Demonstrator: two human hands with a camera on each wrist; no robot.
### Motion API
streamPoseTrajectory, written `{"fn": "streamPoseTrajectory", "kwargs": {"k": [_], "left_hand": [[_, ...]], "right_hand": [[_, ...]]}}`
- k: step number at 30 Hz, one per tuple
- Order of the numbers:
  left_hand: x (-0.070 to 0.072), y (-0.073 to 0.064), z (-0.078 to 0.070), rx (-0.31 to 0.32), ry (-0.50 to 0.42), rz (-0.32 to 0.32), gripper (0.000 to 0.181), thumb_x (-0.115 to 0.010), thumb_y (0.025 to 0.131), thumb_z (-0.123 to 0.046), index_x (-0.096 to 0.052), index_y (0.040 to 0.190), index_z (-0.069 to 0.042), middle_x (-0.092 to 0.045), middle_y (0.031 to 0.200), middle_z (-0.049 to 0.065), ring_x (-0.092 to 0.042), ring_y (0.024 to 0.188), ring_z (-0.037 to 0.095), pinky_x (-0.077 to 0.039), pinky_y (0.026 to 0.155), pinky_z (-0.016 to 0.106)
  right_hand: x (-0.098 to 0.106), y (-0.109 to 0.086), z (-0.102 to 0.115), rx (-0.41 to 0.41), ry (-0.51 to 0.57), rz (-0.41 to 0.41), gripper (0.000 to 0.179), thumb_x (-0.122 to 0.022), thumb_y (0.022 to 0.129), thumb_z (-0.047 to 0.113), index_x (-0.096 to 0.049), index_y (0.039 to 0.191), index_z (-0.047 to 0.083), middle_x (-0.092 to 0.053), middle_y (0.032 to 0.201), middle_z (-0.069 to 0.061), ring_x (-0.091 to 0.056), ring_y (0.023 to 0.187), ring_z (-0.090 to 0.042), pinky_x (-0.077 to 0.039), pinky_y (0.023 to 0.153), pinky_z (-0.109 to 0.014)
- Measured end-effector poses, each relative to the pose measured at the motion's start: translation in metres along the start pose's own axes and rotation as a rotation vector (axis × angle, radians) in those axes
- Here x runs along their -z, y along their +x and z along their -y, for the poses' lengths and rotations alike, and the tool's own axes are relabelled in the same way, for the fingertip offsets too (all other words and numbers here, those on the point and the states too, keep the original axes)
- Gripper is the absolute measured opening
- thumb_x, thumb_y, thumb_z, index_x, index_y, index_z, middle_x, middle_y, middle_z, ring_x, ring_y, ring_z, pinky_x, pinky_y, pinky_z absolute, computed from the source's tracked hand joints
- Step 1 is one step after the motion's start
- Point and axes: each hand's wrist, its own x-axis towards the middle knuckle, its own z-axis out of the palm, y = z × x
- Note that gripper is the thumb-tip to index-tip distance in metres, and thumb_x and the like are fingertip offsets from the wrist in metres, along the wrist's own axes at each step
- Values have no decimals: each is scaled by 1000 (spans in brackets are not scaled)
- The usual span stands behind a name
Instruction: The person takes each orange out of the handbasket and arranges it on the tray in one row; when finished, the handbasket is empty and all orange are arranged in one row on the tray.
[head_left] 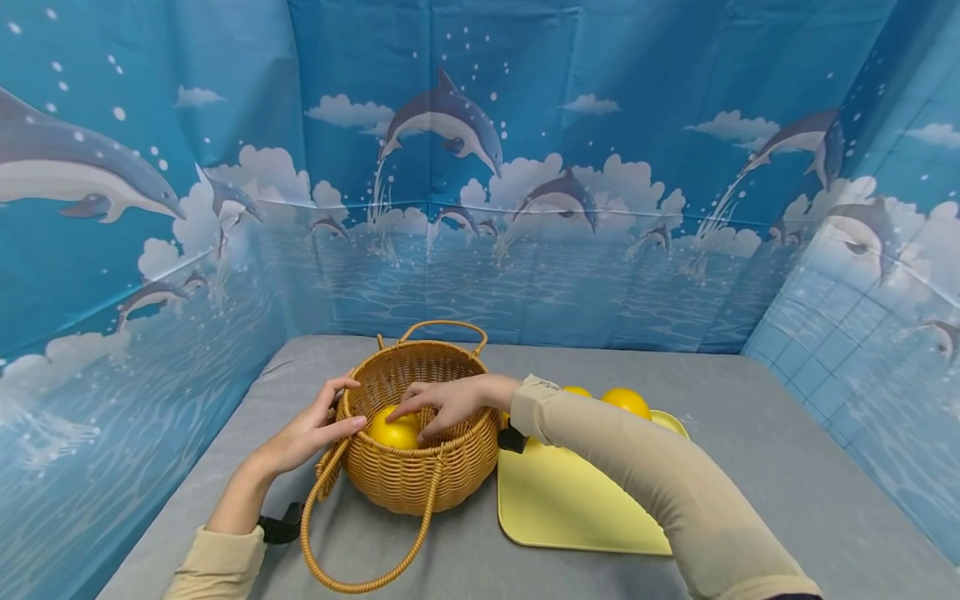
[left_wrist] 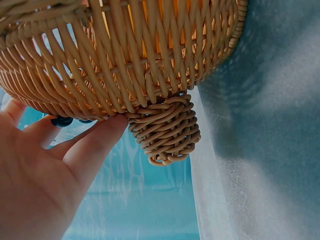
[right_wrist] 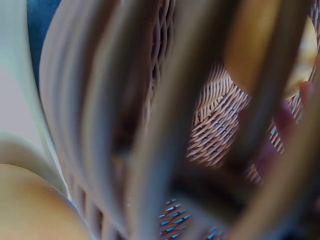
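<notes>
A tan wicker basket (head_left: pixel 420 483) stands upright, its front handle hanging down. My left hand (head_left: pixel 303 433) rests on the basket's left rim, thumb and fingers extended. In the left wrist view, the left hand's fingers (left_wrist: pixel 97 145) touch the woven wall beside a woven lug (left_wrist: pixel 167 130). Inside the basket, my right hand (head_left: pixel 453 406) holds a round yellow fruit (head_left: pixel 393 432), index finger over its top and thumb at its right side. Through the blurred wicker, the right wrist view shows part of this fruit (right_wrist: pixel 250 45); its underside is hidden.
Right of the basket lies a pale yellow tray (head_left: pixel 577 508), partly covered by the right sleeve (head_left: pixel 645 467). More yellow fruit (head_left: pixel 627 402) sits at its back. Grey cloth (head_left: pixel 780 483) covers the table, and a blue dolphin-print curtain (head_left: pixel 540 275) surrounds it.
</notes>
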Motion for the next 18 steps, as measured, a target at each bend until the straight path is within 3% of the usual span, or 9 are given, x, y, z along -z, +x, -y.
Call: {"fn": "streamPoseTrajectory", "kwargs": {"k": [9,18], "left_hand": [[0,0,0,2,6,-6,52,-51,96,-31,-25,137,-13,-11,151,23,-29,129,47,-35,94,59],[0,0,-1,1,-7,-6,51,-52,96,-30,-25,136,-14,-14,149,23,-31,128,46,-36,93,55]], "right_hand": [[-1,0,0,-74,14,-84,34,-62,92,28,-54,124,21,-41,127,3,-40,117,-14,-36,97,-30],[-2,2,2,-102,-76,-158,28,-66,89,25,-53,110,13,-50,109,0,-47,97,-17,-38,81,-25]]}}
